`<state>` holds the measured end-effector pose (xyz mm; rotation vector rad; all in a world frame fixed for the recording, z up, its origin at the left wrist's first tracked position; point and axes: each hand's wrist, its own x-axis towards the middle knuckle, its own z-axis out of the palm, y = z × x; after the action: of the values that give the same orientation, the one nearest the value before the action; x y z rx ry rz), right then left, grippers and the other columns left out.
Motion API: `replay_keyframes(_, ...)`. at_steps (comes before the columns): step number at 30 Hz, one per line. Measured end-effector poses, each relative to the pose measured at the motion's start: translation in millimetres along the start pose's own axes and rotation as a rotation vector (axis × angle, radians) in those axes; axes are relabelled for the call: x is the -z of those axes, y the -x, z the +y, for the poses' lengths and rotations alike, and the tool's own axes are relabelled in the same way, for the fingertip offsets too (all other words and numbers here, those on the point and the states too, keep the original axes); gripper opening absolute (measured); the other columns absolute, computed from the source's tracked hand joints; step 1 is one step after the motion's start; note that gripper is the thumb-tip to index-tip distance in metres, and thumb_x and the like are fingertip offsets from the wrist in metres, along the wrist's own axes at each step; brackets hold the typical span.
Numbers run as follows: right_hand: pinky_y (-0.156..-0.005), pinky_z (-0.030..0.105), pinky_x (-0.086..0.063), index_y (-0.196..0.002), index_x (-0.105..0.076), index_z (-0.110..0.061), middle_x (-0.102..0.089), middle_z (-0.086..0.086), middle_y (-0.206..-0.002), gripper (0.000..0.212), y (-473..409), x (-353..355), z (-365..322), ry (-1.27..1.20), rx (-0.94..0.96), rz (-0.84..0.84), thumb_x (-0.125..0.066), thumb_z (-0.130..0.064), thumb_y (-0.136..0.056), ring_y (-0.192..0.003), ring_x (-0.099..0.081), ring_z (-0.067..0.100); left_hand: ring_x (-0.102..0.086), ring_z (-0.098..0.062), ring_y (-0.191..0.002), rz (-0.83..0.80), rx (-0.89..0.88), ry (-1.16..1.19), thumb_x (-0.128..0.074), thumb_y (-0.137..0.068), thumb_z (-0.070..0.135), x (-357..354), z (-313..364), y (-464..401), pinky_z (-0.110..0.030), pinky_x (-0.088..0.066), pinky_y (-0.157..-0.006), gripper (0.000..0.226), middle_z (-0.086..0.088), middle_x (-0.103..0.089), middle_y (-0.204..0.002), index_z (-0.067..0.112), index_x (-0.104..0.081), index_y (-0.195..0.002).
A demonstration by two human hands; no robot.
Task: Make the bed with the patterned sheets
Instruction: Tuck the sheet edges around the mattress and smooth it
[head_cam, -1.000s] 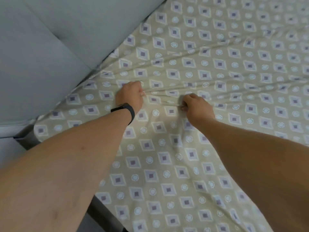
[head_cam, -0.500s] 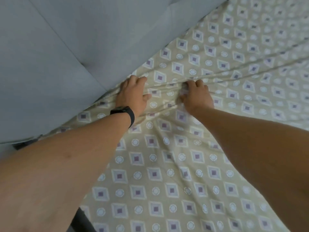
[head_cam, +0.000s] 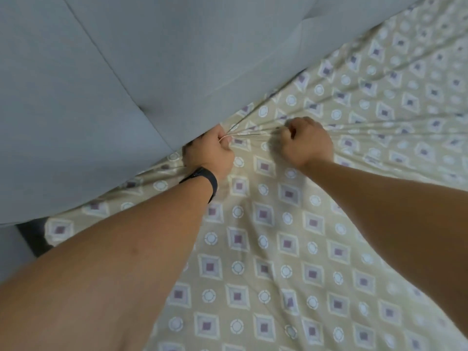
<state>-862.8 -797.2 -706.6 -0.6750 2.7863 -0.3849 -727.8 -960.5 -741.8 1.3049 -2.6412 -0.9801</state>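
Note:
A beige patterned sheet with purple diamonds and white circles covers the mattress. My left hand, with a black band on its wrist, grips a bunched fold of the sheet right at the foot of the grey padded headboard. Its fingertips are hidden in the gap under the headboard. My right hand is fisted on the same bunched fold a little to the right. Tight creases fan out from both hands toward the upper right.
The headboard fills the upper left and overhangs the sheet's edge. A dark gap shows at the bed's left corner beside a pale wall or floor strip.
Both hands have moved further toward the headboard, pulling the sheet with them. The left hand now reaches the gap under the headboard, and the creases have tightened.

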Motion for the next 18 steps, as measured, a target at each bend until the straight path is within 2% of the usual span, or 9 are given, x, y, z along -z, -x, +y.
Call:
replay_keyframes(2, -0.091, 0.043, -0.046, -0.119, -0.061, -0.018, -0.055, 0.008, -0.122, 0.04, -23.5, 5.3, -0.6, 0.121, 0.027, 0.049, -0.042, -0.045, -0.097, -0.113, -0.051, 0.032, -0.058, -0.028, -0.073, 0.03, 0.013, 0.143, -0.061, -0.089, 0.037, 0.7, -5.6, -2.7, -0.039, -0.054, -0.073, 0.027, 0.005, -0.055, -0.066, 0.02, -0.049, -0.071)
replay_keyframes(4, -0.106, 0.049, -0.038, -0.139, -0.048, -0.018, -0.044, 0.011, -0.143, 0.055, -40.6, 1.7, -4.1, 0.206, -0.049, -0.049, -0.038, -0.053, -0.097, -0.128, -0.042, 0.037, -0.058, -0.028, -0.071, 0.074, -0.007, 0.175, -0.062, -0.089, 0.035, 0.1, -4.7, 2.5, -0.042, -0.055, -0.071, 0.025, 0.003, -0.056, -0.066, 0.021, -0.05, -0.072)
replay_keyframes(6, -0.119, 0.052, -0.021, -0.157, -0.024, -0.016, -0.022, 0.01, -0.163, 0.079, -41.7, -11.9, -8.4, 0.243, -0.096, -0.187, -0.023, -0.067, -0.096, -0.147, -0.022, 0.037, -0.059, -0.031, -0.082, 0.152, -0.09, 0.084, -0.059, -0.091, 0.033, -2.5, -4.6, 15.2, -0.044, -0.055, -0.072, 0.011, -0.003, -0.062, -0.087, 0.022, -0.057, -0.087)
replay_keyframes(8, -0.124, 0.053, -0.004, -0.162, -0.001, -0.017, 0.002, 0.003, -0.17, 0.094, -44.9, -19.9, -7.3, 0.279, -0.089, -0.227, -0.011, -0.078, -0.091, -0.156, 0.003, 0.032, -0.059, -0.029, -0.105, 0.145, -0.211, 0.009, -0.055, -0.092, 0.031, -6.9, -6.0, 28.6, -0.044, -0.055, -0.085, 0.024, -0.005, -0.057, -0.118, 0.021, -0.058, -0.114)
replay_keyframes(9, -0.124, 0.054, 0.0, -0.162, 0.004, -0.019, 0.007, 0.001, -0.17, 0.095, -51.9, -19.3, -4.2, 0.294, -0.069, -0.224, -0.009, -0.08, -0.09, -0.156, 0.008, 0.031, -0.056, -0.028, -0.115, 0.114, -0.273, -0.03, -0.054, -0.091, 0.03, -7.2, -5.9, 32.6, -0.044, -0.052, -0.093, 0.035, -0.004, -0.053, -0.129, 0.021, -0.056, -0.125)
replay_keyframes(11, -0.124, 0.055, 0.003, -0.162, 0.001, -0.022, 0.005, -0.001, -0.17, 0.096, -78.3, -15.2, -3.6, 0.307, -0.04, -0.206, -0.01, -0.081, -0.088, -0.156, 0.008, 0.029, -0.048, -0.028, -0.127, 0.09, -0.331, -0.162, -0.053, -0.088, 0.036, -4.5, -7.7, 31.5, -0.045, -0.041, -0.106, 0.049, 0.0, -0.048, -0.14, 0.022, -0.051, -0.135)
replay_keyframes(13, -0.123, 0.057, 0.002, -0.162, -0.009, -0.023, -0.004, 0.001, -0.17, 0.096, -107.5, -10.7, -9.0, 0.305, -0.057, -0.182, -0.01, -0.08, -0.085, -0.156, 0.004, 0.028, -0.04, -0.027, -0.138, 0.08, -0.312, -0.301, -0.048, -0.086, 0.049, -2.1, -11.5, 24.1, -0.046, -0.031, -0.113, 0.063, 0.003, -0.046, -0.147, 0.025, -0.044, -0.144)
replay_keyframes(16, -0.122, 0.058, -0.002, -0.16, -0.023, -0.021, -0.019, 0.003, -0.167, 0.097, -119.9, -24.3, -16.2, 0.349, -0.069, -0.064, -0.007, -0.077, -0.082, -0.155, -0.007, 0.029, -0.04, -0.023, -0.142, 0.105, -0.298, -0.316, -0.046, -0.086, 0.057, -3.4, -21.0, 17.4, -0.041, -0.031, -0.117, 0.07, 0.002, -0.048, -0.151, 0.023, -0.044, -0.148)
replay_keyframes(18, -0.122, 0.058, -0.004, -0.159, -0.025, -0.02, -0.022, 0.004, -0.166, 0.098, -121.9, -25.6, -15.7, 0.376, -0.053, -0.024, -0.005, -0.077, -0.082, -0.154, -0.009, 0.03, -0.043, -0.023, -0.14, 0.127, -0.311, -0.315, -0.047, -0.085, 0.058, -2.5, -19.4, 14.5, -0.04, -0.034, -0.116, 0.07, 0.0, -0.051, -0.149, 0.022, -0.047, -0.145)
